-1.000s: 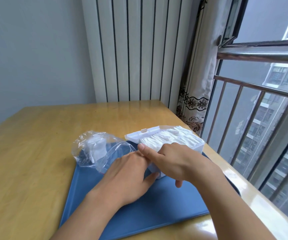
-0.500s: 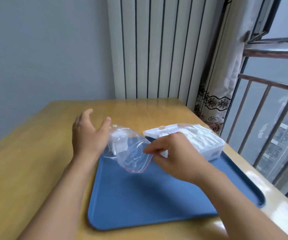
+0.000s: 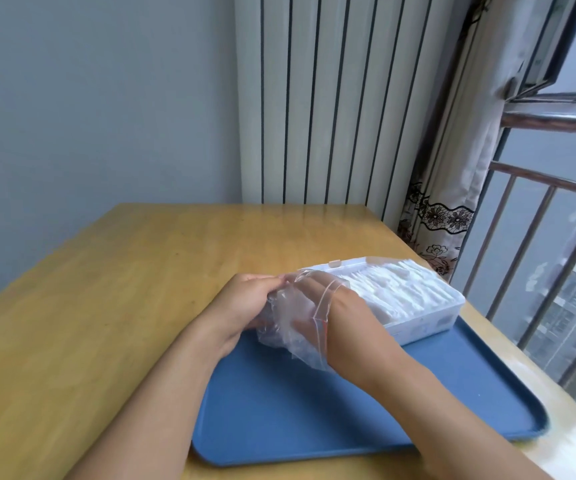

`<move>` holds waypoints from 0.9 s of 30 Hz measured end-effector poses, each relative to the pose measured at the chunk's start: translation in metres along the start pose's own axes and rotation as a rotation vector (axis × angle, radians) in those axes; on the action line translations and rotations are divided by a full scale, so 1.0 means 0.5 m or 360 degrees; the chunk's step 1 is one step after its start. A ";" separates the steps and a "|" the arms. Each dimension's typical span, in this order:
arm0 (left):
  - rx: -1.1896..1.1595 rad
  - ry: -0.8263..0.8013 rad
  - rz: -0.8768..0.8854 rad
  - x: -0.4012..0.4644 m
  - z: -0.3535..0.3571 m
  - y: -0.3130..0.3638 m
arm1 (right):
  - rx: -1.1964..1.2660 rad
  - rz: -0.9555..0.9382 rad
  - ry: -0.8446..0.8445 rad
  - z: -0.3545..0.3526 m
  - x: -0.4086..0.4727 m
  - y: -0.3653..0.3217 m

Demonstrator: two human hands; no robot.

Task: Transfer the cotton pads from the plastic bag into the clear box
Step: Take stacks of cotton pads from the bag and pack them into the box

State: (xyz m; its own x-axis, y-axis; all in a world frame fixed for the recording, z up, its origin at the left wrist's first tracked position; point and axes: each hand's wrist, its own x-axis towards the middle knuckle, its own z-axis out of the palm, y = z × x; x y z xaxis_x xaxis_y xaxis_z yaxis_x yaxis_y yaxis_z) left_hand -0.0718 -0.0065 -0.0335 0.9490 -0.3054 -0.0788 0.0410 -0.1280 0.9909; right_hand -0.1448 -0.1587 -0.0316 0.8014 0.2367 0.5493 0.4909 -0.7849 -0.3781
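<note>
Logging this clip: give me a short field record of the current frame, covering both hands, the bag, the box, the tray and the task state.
left hand: grips the outside of the plastic bag at its far end
right hand: reaches inside the bag through its opening; finger pose blurred by the plastic
plastic bag: clear, crumpled, held over the tray's far left part
clear box: lid open, packed with white cotton pads
blue tray: on the wooden table, box on its far right part
task state: most pads already in the box
</note>
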 end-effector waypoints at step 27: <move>-0.0124 0.0251 0.0974 -0.102 0.093 0.083 | 0.2034 0.0519 0.0154 -0.086 0.004 0.006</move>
State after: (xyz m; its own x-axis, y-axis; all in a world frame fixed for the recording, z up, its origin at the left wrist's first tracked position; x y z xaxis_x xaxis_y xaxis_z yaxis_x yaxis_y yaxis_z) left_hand -0.1332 -0.0403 0.0064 0.8421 -0.1579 0.5156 -0.5065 0.0963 0.8568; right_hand -0.1565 -0.1852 0.0003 0.9422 0.0578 0.3302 0.2984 0.3039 -0.9047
